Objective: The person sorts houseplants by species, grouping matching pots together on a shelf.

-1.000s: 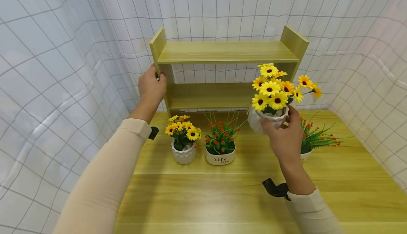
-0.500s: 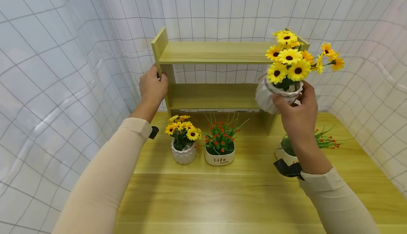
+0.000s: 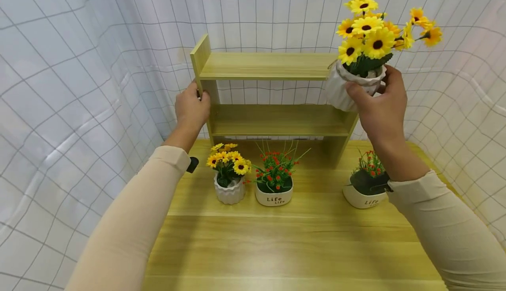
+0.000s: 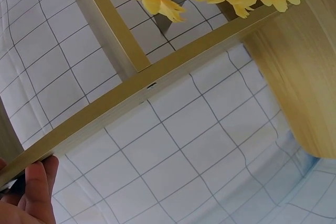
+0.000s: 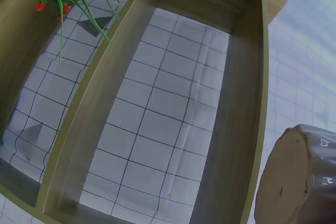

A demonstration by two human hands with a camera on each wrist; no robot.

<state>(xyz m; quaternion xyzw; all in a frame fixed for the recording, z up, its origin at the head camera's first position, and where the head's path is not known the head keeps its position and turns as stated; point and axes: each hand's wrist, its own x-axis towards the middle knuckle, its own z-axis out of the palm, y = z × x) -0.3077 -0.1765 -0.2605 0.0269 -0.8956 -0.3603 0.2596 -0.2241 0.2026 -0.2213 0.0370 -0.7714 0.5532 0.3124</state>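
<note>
A pale wooden two-tier shelf stands at the back of the table. My left hand grips its left side panel, and the left wrist view shows fingers at the panel's edge. Up at the shelf's right end, my right hand holds a white ceramic flowerpot of yellow artificial sunflowers by its rim, thumb in front. The pot is slightly tilted and hides the shelf's upper right end. In the right wrist view the pot's unglazed base shows beside the top board, apart from it.
On the wooden table, a smaller sunflower pot and a white "Life" planter with red flowers stand before the shelf. Another "Life" planter sits at right, partly behind my right forearm. A white grid-patterned curtain surrounds the table.
My right hand has lifted the sunflower pot upward and a little to the right, from beside the lower tier to about top-board height. My left hand keeps its grip on the shelf panel.
</note>
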